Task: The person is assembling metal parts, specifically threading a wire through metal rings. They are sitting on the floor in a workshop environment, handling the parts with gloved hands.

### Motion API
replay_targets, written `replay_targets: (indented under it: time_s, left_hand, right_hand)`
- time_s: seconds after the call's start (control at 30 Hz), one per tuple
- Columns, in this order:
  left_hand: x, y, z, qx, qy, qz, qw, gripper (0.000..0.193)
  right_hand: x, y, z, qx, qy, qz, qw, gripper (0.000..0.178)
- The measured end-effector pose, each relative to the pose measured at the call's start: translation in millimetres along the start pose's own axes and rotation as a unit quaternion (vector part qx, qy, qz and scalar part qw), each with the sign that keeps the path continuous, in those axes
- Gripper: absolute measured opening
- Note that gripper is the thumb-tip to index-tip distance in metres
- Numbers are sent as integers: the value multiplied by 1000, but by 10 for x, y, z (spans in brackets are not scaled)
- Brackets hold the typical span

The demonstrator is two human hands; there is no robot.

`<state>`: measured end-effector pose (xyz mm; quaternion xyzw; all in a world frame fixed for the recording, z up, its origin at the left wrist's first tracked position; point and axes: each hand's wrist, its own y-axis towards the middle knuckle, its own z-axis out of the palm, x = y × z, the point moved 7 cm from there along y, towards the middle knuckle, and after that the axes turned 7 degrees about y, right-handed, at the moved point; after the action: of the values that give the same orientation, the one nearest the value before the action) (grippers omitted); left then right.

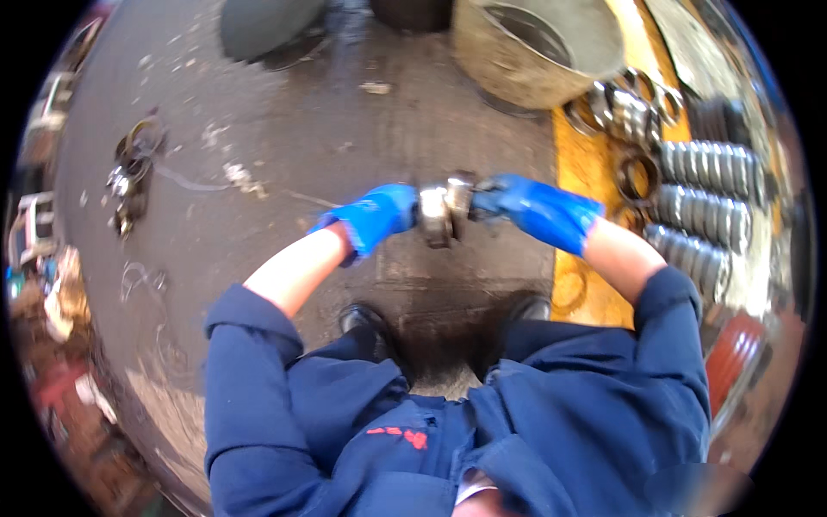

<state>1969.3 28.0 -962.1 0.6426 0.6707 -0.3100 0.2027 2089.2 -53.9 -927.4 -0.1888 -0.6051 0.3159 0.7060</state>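
Both my hands wear blue rubber gloves and meet in front of me above the dark floor. My left hand (382, 214) is closed on the edge of a shiny metal ring (435, 215). Beside it, my right hand (510, 200) grips a second metal ring (461, 196). The two rings stand side by side with their outer faces showing, close together or touching; blur hides which. The fingertips of both hands are partly hidden by the rings and the dark glove ends.
On the right, a yellow board (579, 164) bears loose metal rings (637, 177) and stacked rows of rings (702, 214). A large worn metal bucket (517, 73) stands ahead. A dark round container (267, 26) is farther left. Metal parts (127, 185) and plastic scraps lie on the left floor.
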Motion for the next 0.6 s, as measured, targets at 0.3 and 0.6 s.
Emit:
replay_targets:
  time_s: [0.3,0.6]
  left_hand:
    - [130,-1379,-1420,-216,-9,-267,939,32]
    - [86,-3360,-1382,-481,-338,-396,705,46]
  right_hand:
    - [-431,-183,-78,44,-144,155,976,44]
    - [2641,-539,1983,60,-489,-270,828,44]
